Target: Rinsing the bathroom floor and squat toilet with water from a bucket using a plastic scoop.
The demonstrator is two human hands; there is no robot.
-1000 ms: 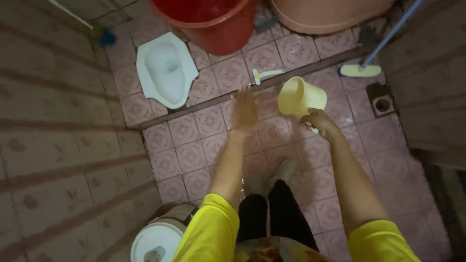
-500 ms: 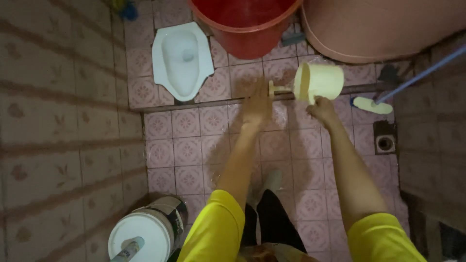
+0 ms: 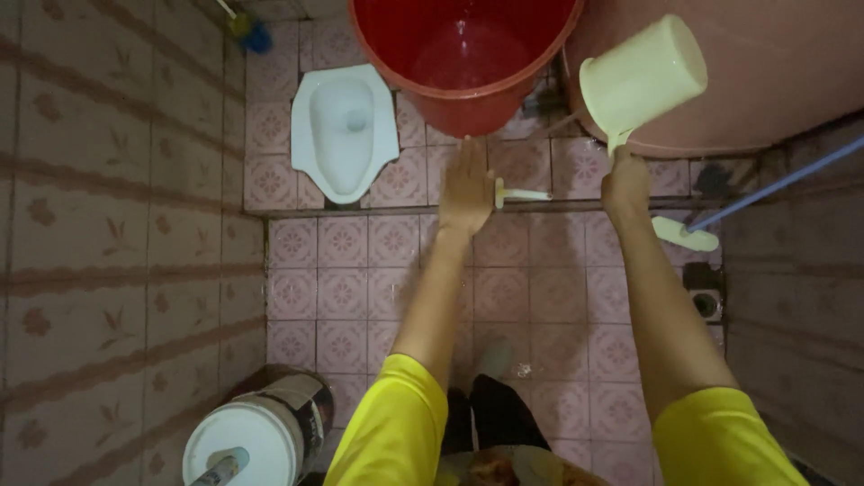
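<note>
My right hand [image 3: 626, 185] grips the handle of a pale yellow plastic dipper [image 3: 641, 78], raised beside the rim of a red bucket [image 3: 463, 63] that holds water. My left hand [image 3: 466, 187] is held out flat with fingers together, palm down, just below the red bucket and holding nothing. A small white brush [image 3: 520, 193] lies on the floor step right beside my left hand. Both arms wear yellow sleeves.
A white squat toilet [image 3: 346, 129] sits at the left of the bucket on pink tiles. A large pinkish tub [image 3: 765, 63] fills the upper right. A mop with a blue handle [image 3: 693, 234] lies right, near a floor drain [image 3: 705, 303]. A white lidded bucket [image 3: 247, 441] stands at lower left.
My right hand has lifted the dipper up and right, from the floor step toward the bucket's rim. The left hand stayed outstretched as the view shifted toward the bucket.
</note>
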